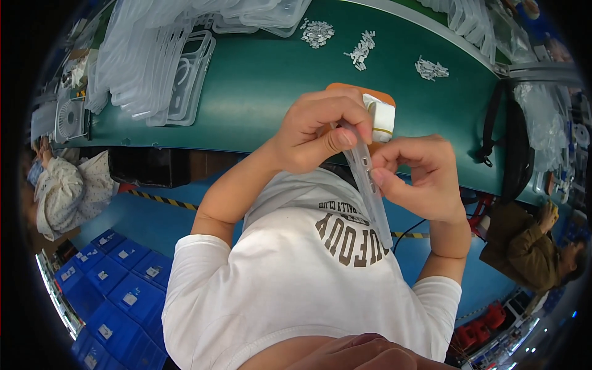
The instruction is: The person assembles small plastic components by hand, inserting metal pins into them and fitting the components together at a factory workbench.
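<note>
My left hand [320, 126] is closed on the upper end of a clear phone case [375, 206], thumb and fingers pinching it. The case is tilted edge-up in front of my shirt, its long side with small oval cutouts facing up. My right hand [422, 176] is closed, with thumb and forefinger pressed together at that side beside the cutouts. Whether a small part sits between these fingertips is hidden. Just beyond my hands, a white wrapped bundle with a yellow band [383, 117] rests by an orange rounded pad [385, 97], partly hidden by my left hand.
Three piles of small silvery pieces [317, 34] [361, 50] [431, 68] lie on the green table [246, 80]. Clear cases [139, 61] are stacked at left. A black strap bag [517, 145] hangs at right. Blue bins [126, 290] stand lower left. Other people sit on both sides.
</note>
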The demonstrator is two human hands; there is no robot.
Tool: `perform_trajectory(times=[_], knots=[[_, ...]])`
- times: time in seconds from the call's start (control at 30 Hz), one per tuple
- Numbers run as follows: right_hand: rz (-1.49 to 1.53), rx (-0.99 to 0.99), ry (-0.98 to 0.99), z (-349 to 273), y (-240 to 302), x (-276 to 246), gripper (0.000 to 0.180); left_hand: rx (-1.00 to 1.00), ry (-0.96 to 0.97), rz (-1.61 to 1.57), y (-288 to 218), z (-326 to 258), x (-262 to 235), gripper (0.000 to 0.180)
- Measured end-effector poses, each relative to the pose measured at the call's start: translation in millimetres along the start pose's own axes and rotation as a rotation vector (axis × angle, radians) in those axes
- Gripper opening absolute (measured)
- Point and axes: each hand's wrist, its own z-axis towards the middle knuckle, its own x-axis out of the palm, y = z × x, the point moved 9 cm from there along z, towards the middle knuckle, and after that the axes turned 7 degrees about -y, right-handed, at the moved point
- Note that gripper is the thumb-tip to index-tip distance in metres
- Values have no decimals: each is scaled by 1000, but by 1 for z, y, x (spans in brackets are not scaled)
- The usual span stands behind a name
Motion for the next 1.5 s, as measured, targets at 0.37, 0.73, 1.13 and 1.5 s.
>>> perform_trajectory(times=[0.37,0.73,1.13,1.5], knots=[[54,-20,-63,-17,-8,-5,4,8,-20,20,-2,2,-4,26],[-217,-206,-138,-21,2,0,10,17,11,125,-16,4,-7,28],[107,-142,-459,-42,-5,-25,36,-425,-215,-186,-20,9,-23,38],[580,75,-450,-19,-72,-36,36,-576,-157,-434,-2,-7,28,24]])
